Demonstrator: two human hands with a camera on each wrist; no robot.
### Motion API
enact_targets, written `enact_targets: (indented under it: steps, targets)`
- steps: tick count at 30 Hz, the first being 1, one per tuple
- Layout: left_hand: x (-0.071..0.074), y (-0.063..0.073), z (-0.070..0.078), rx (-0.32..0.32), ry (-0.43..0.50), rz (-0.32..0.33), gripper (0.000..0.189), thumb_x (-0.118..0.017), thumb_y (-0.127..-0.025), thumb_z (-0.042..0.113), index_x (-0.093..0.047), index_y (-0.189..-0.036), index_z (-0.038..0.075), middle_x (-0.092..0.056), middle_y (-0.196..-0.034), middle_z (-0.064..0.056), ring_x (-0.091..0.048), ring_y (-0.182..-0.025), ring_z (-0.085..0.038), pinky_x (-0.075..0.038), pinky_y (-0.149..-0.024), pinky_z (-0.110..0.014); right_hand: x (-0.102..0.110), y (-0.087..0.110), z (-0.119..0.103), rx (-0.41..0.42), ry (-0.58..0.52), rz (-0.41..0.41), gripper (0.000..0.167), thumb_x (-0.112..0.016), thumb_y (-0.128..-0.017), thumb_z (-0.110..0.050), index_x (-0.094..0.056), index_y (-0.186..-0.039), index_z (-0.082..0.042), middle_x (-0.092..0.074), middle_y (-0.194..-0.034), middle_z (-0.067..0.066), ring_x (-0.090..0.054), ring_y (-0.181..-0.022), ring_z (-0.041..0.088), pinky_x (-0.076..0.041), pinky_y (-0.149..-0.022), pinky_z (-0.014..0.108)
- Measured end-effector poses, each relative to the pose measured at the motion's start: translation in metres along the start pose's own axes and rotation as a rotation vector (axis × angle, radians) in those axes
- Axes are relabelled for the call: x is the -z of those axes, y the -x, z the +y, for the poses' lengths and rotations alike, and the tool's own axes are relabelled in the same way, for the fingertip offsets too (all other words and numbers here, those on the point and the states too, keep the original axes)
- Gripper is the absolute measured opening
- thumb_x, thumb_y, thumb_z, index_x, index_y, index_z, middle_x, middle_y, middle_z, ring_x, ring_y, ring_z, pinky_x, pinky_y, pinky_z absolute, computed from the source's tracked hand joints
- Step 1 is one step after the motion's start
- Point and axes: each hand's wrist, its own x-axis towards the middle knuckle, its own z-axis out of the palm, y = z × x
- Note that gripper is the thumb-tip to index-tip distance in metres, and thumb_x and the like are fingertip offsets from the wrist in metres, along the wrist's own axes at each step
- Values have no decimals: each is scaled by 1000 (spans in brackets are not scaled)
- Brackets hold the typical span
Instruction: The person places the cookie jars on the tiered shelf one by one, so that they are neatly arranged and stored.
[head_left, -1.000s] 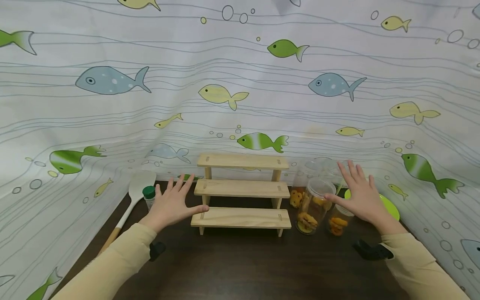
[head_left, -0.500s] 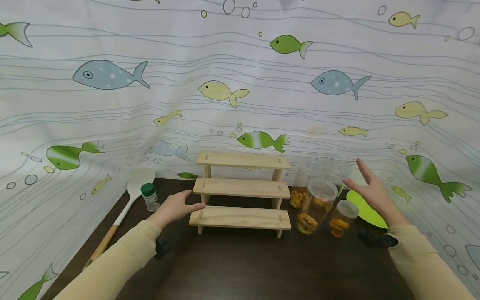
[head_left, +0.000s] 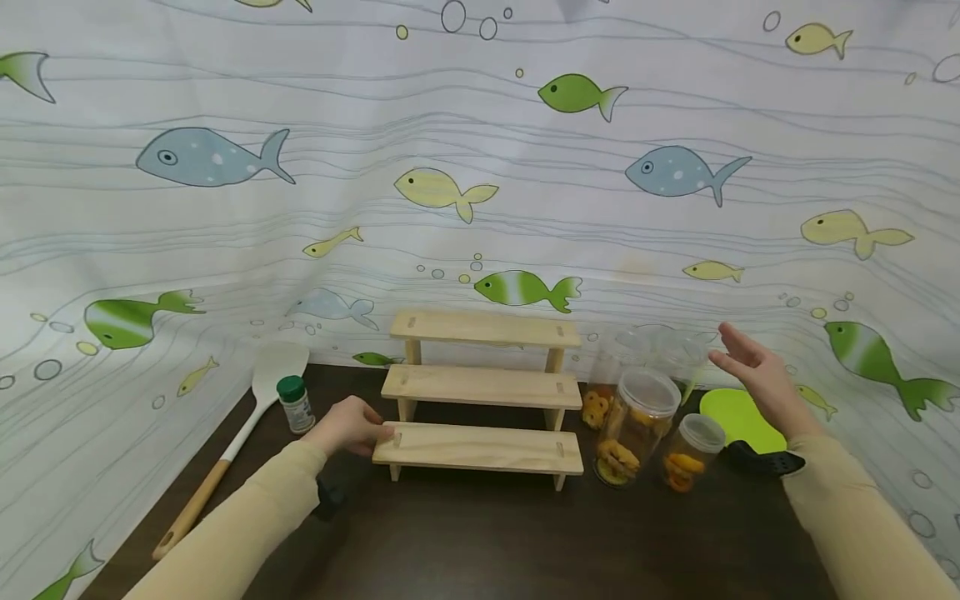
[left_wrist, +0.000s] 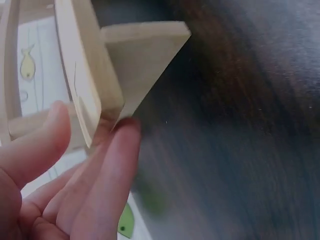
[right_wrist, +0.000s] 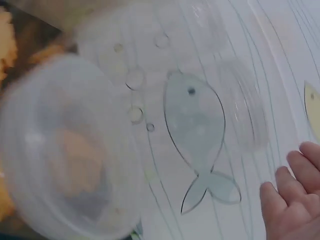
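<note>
A three-tier wooden display stand point(head_left: 480, 446) stands on the dark table. My left hand point(head_left: 348, 427) is at the left end of its lowest tier, thumb over the top and fingers curled under the edge. From the left wrist, the fingertips point(left_wrist: 125, 145) meet the underside of the board's end point(left_wrist: 107, 107). My right hand point(head_left: 763, 385) is held in the air with nothing in it, above a lime-green plate point(head_left: 738, 417). Left of that hand are a tall clear jar point(head_left: 633, 429) and a short jar point(head_left: 692, 454) of ring-shaped snacks; a jar lid point(right_wrist: 75, 150) looms close in the right wrist view.
Further clear jars point(head_left: 600, 404) stand behind the tall one. On the left are a green-capped shaker bottle point(head_left: 296, 407) and a white turner point(head_left: 242, 437) with a wooden handle. Fish-printed white cloth point(head_left: 480, 217) encloses the back and sides.
My left hand has come down from spread fingers to grip the lowest tier's left end. The right hand has shifted right, its fingers drawn closer together.
</note>
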Motion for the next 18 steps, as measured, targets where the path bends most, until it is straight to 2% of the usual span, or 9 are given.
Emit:
enact_targets:
  steps: [3, 6, 10, 12, 15, 18]
  targets:
    - [0, -2, -3, 66, 69, -36, 36, -68, -88, 10, -60, -106, -19, -69, -88, -24, -70, -77, -29, -60, -69, -41, 5, -4, 10, -39, -35, -36, 69, -45, -101, -33, -4, -153, -12, -2, -159, 11, -4, -146, 24, -25, -105, 5]
    - [0, -4, -7, 99, 108, -67, 32, -67, -88, 10, -62, -103, -18, -70, -86, -21, -70, -76, -28, -60, -70, -41, 6, -8, 17, -70, -28, -73, 70, -44, -101, -35, -4, -152, -9, -2, -158, 17, -7, -145, 32, -25, -109, 11]
    - [3, -6, -11, 119, 105, -83, 32, -68, -88, 13, -64, -103, -15, -70, -85, -18, -70, -75, -25, -60, -68, -39, 3, -16, 24, -72, -67, -123, 72, -45, -101, -34, -2, -152, -8, 1, -157, 18, -5, -144, 33, -19, -116, 30]
    - [5, -7, -12, 123, 96, -84, 31, -68, -88, 14, -65, -103, -14, -70, -83, -16, -69, -73, -24, -60, -67, -38, 1, -19, 26, -61, -86, -137, 72, -46, -101, -32, -1, -152, -8, 3, -158, 16, -2, -145, 30, -15, -117, 32]
    - [6, -8, -11, 128, 98, -83, 30, -68, -88, 14, -65, -102, -13, -70, -82, -14, -69, -71, -22, -60, -67, -37, -2, -23, 28, -34, -101, -138, 72, -48, -101, -29, -2, -152, -8, 1, -159, 9, -1, -146, 23, -18, -115, 20]
    - [5, -10, -8, 129, 105, -88, 29, -68, -88, 12, -64, -102, -13, -70, -80, -13, -69, -70, -22, -60, -67, -37, -2, -24, 28, -16, -80, -132, 72, -50, -100, -28, -5, -152, -9, -3, -159, 5, -6, -146, 22, -26, -106, 7]
